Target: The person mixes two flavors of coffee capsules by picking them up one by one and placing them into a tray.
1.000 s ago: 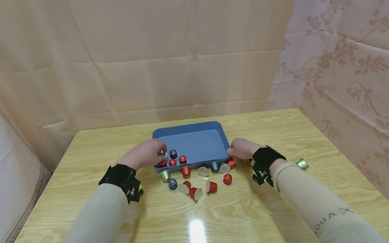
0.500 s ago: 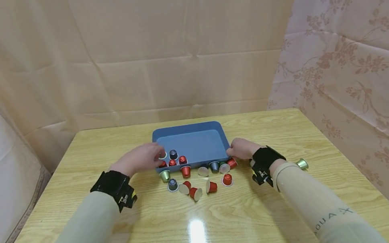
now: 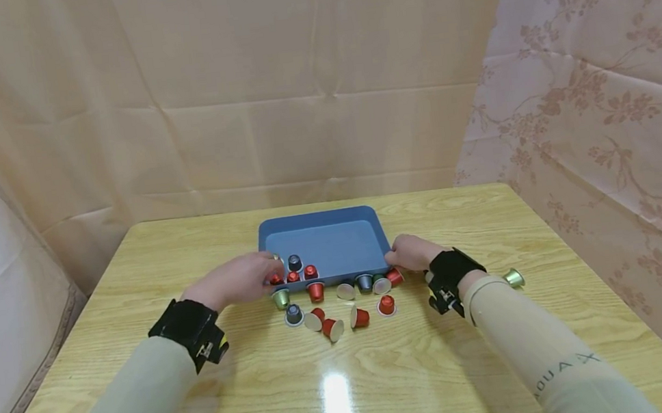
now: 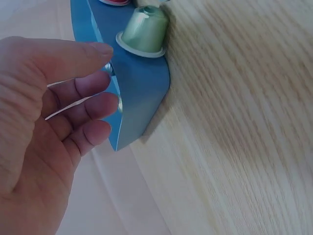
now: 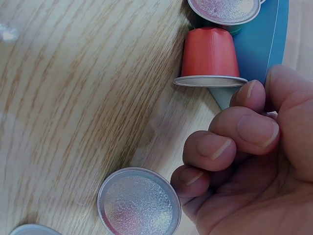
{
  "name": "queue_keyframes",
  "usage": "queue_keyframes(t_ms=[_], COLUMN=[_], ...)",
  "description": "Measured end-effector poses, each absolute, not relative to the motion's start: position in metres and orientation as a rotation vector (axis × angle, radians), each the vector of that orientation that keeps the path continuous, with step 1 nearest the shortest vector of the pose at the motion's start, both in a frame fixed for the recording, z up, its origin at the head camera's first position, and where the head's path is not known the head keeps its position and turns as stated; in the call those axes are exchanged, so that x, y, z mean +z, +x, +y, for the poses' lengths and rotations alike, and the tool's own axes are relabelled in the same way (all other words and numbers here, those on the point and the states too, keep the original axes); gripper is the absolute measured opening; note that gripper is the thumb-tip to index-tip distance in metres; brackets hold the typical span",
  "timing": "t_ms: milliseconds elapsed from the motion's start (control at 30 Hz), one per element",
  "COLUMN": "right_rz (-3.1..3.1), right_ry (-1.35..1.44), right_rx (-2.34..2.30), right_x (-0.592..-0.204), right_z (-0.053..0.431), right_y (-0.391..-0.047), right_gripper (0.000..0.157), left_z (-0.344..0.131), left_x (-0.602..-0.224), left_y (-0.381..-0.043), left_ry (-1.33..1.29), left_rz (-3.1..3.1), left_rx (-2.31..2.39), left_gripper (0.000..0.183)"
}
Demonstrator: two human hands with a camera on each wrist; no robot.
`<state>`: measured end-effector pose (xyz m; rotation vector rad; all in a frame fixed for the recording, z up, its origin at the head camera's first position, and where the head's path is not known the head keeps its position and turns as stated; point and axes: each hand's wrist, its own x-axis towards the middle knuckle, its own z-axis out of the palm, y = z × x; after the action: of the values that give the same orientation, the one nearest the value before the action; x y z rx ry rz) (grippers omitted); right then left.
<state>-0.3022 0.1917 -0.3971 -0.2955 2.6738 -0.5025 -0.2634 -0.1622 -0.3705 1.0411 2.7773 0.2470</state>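
Note:
A blue tray [image 3: 334,233] lies at the table's middle, with coffee capsules inside at its left: a dark blue one [image 3: 294,262], several red ones [image 3: 311,271] and a partly hidden green one [image 3: 276,257]. My left hand [image 3: 239,278] is over the tray's left front corner. In the left wrist view, its thumb [image 4: 80,56] is apart from the loosely bent fingers, with nothing visibly held. My right hand [image 3: 414,251] pinches the tray's right front corner between thumb and finger, other fingers curled. A red capsule [image 5: 210,56] lies close to its fingertips.
Along the tray's front wall stand or lie more capsules, among them a green one [image 3: 281,299], a red one [image 3: 316,292] and a blue one [image 3: 364,283]. Several red capsules [image 3: 360,317] are scattered nearer on the wooden table [image 3: 354,396]. A green capsule [image 3: 514,278] lies beyond the right wrist.
My left hand has drawn back slightly to the left and lowered toward the tray's front corner, leaving a green capsule inside the tray. The right hand and tray have stayed in place.

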Motion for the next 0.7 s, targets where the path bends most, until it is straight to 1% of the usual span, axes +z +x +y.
queue_keyframes(t_ms=[433, 567, 700], right_rz=[2.665, 2.663, 2.662], right_ry=[-0.293, -0.288, -0.287], right_rx=[-0.513, -0.522, -0.529], right_x=[-0.397, -0.396, -0.396], right_z=[0.191, 0.191, 0.191], right_y=[-0.302, -0.302, -0.302], right_gripper=[0.035, 0.035, 0.036], left_z=[-0.158, -0.158, -0.158], left_x=[-0.372, -0.372, -0.375], left_y=[-0.252, -0.248, -0.245], left_ry=[1.140, 1.173, 1.267], left_rz=[2.775, 2.758, 2.779], left_rx=[0.152, 0.134, -0.015], left_gripper=[0.029, 0.030, 0.032])
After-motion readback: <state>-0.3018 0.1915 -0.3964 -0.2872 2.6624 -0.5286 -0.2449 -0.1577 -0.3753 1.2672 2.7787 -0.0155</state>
